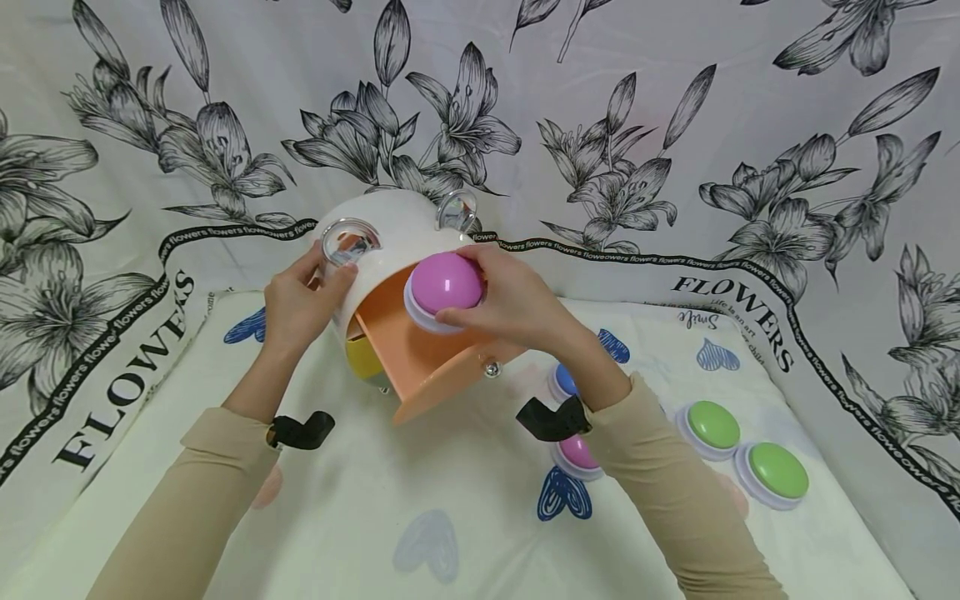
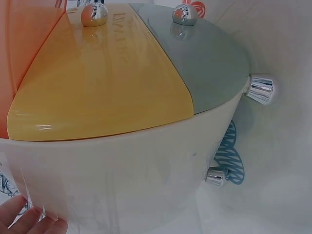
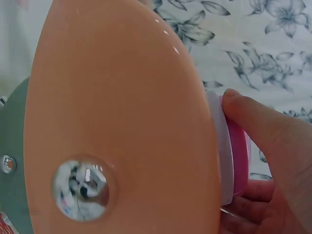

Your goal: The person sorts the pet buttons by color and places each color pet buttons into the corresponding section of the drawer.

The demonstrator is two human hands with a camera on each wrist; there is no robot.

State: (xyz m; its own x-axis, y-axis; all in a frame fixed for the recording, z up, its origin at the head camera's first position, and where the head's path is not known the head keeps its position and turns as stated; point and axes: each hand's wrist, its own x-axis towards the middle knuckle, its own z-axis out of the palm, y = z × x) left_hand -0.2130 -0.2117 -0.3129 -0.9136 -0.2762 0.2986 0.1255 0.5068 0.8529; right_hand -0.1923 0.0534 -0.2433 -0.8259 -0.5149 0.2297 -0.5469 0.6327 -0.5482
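Observation:
A white rounded drawer box (image 1: 405, 221) with chrome fittings stands on the cloth, its orange drawer (image 1: 442, 387) pulled out. My left hand (image 1: 300, 304) holds the box's left side, thumb by a chrome ring (image 1: 351, 240); in the left wrist view its fingertips (image 2: 41, 222) touch the white shell. Over the drawer, my right hand (image 1: 517, 296) grips a pink push button (image 1: 447, 282) with a pale base, tilted. The right wrist view shows this same button (image 3: 239, 156) behind the orange drawer front (image 3: 122, 107). Below are a yellow drawer (image 2: 102, 83) and a grey-green one (image 2: 204, 58).
Two green push buttons (image 1: 714, 425) lie at the right. A blue button (image 1: 564, 381) and another pink button (image 1: 579, 452) are partly hidden by my right wrist strap. A flower-printed white curtain (image 1: 600, 50) hangs behind the heart-patterned cloth (image 1: 360, 517).

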